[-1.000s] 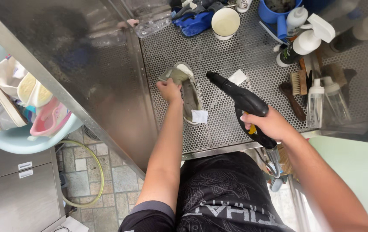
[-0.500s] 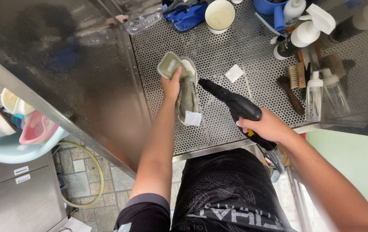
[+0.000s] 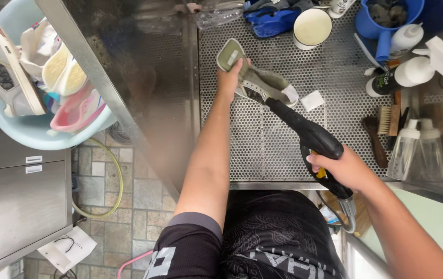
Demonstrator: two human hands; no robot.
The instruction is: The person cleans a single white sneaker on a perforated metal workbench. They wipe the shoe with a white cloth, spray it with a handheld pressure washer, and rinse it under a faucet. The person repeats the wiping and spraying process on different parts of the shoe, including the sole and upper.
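My left hand [image 3: 229, 78] grips an olive-green sneaker [image 3: 255, 80] by its heel end, holding it on its side over the perforated metal work surface [image 3: 263, 150]. My right hand [image 3: 343, 170] is closed around the handle of a black spray gun [image 3: 309, 137]. The gun's nozzle points up-left and its tip touches the shoe's opening near the white tongue. A hose runs down from the gun's handle below the table edge.
A white cup [image 3: 312, 27], blue cloth [image 3: 270, 20], blue bucket [image 3: 389, 18], spray bottles [image 3: 418, 67] and brushes [image 3: 384, 124] crowd the back and right. A white square pad [image 3: 312, 99] lies by the shoe. A light-blue basin [image 3: 27, 129] of shoes stands at left.
The sneaker has been turned onto its side under my left hand. The spray gun has moved forward until its nozzle meets the shoe's opening.
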